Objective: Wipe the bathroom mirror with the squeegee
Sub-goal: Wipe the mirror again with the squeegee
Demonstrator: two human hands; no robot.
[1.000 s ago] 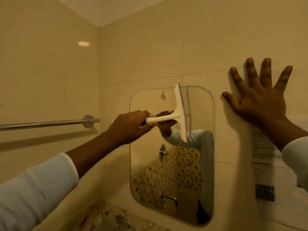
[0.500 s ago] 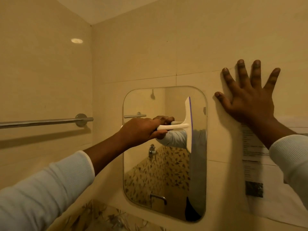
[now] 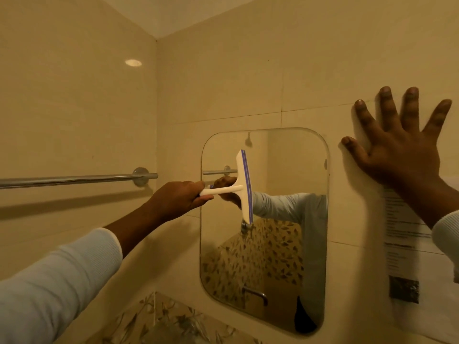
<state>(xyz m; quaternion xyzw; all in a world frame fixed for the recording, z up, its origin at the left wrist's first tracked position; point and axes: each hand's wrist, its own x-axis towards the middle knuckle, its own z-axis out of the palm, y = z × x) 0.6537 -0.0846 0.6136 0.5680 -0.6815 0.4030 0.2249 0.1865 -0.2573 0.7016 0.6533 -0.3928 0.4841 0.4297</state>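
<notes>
Squeegee on the mirror, mid-wipe.

The left hand (image 3: 177,198) has its fingers (image 3: 207,197) curled round the white handle of the squeegee (image 3: 244,187), blade upright against the upper left of the mirror (image 3: 285,256), likely so the whole edge can sweep sideways over the glass. The right hand (image 3: 397,155) lies flat on the wall (image 3: 223,83) just right of the mirror, spread and holding nothing, probably as a brace. The tiles are glossy beige; a rail (image 3: 74,180) runs along the left wall, and a printed sheet (image 3: 402,234) is stuck below the right wrist.

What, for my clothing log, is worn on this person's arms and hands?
Both arms wear pale blue, finely ribbed knit sleeves: the left sleeve and right sleeve end in plain cuffs. The left hand and right hand are bare: no gloves, rings or watch visible.
</notes>
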